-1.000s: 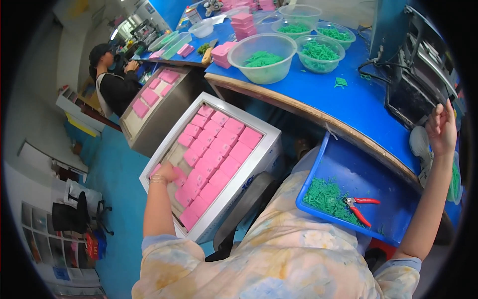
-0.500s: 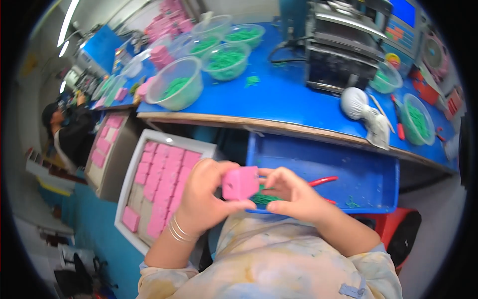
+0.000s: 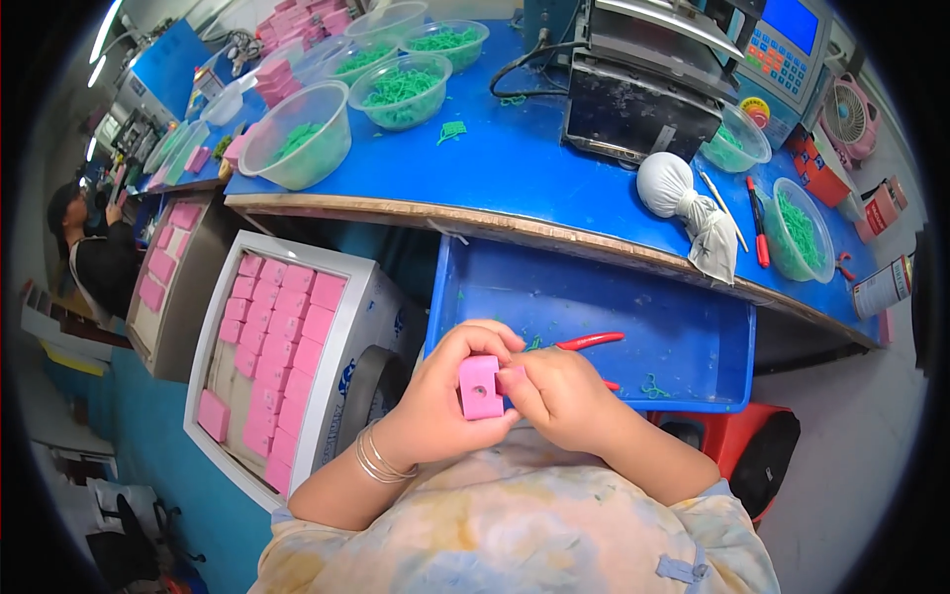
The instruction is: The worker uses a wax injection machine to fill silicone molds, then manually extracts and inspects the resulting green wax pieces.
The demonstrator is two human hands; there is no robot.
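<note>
In front of my body, my left hand point(image 3: 450, 391) is wrapped round a pink block point(image 3: 478, 392), which has a small dark hole in its near face and a notch at its right side. My right hand point(image 3: 564, 396) is closed at that notched side, its thumb pressed to the block; its other fingertips are hidden. Just beyond my hands lies the blue tray point(image 3: 594, 267) with scraps of green pieces. A red-handled tool point(image 3: 591, 341) rests in it, its working end hidden behind my right hand.
To the left, a white-edged box point(image 3: 336, 342) carries rows of pink blocks point(image 3: 280, 346). The blue table point(image 3: 534, 168) holds tubs of green pieces point(image 3: 401, 91), a black machine point(image 3: 638, 99), a white cloth bundle point(image 3: 683, 198) and a red marker point(image 3: 760, 223). Another person point(image 3: 99, 247) is at far left.
My hands have come closer together and lower, and the block has been turned. My right fingers, spread before, now close on its side. The whole view has shifted.
</note>
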